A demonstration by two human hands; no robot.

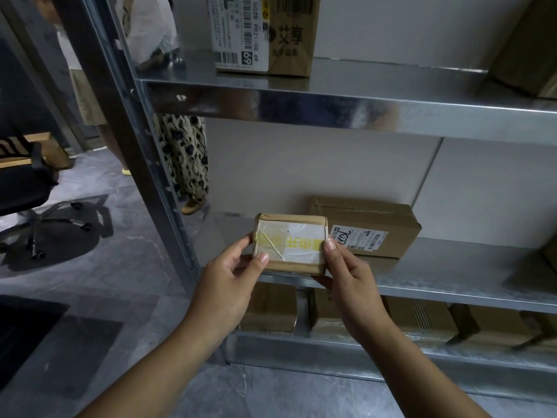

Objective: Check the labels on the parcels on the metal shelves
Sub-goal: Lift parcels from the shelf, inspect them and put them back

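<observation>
The left hand and right hand pinch the small box by its ends, near the shelf edge, tipping its taped face up to read.

Middle shelf bare right of labelled box; upright post blocks left, upper shelf overhead.

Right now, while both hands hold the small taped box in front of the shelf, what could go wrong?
The small brown cardboard parcel with clear and yellow tape is gripped only at its ends by the left hand and right hand; the glossy tape may slip.
It hangs near the front edge of the grey metal shelf, so a slip could drop it to the grey floor.
</observation>
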